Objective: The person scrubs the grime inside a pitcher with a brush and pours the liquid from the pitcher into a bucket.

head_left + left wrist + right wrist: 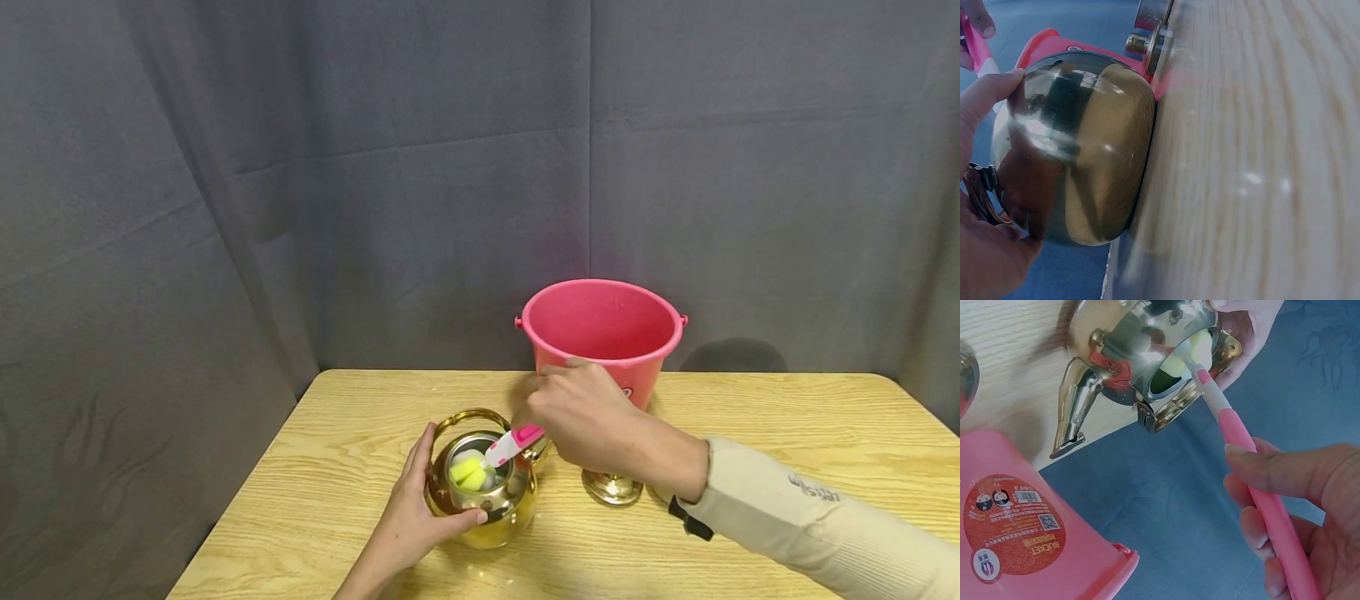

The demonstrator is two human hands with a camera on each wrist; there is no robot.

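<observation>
A shiny gold kettle [491, 532] stands on the wooden table without its lid, its arched handle [471, 413] raised. My left hand [411, 518] grips the kettle from the left, thumb on the near side and fingers along the far left. In my right hand [588, 414] is a pink-and-white bottle brush [1270, 509], held by its handle above the kettle. The brush's yellow-and-white sponge head [470, 471] is inside the kettle's round mouth. On the right wrist view's left, the kettle's spout [1074, 403] points towards the bucket.
A pink bucket [600, 321] stands behind my right hand, near the table's back edge. The gold kettle lid [612, 490] lies on the table [337, 450] in front of it, knob up. A grey curtain [450, 208] hangs behind the table.
</observation>
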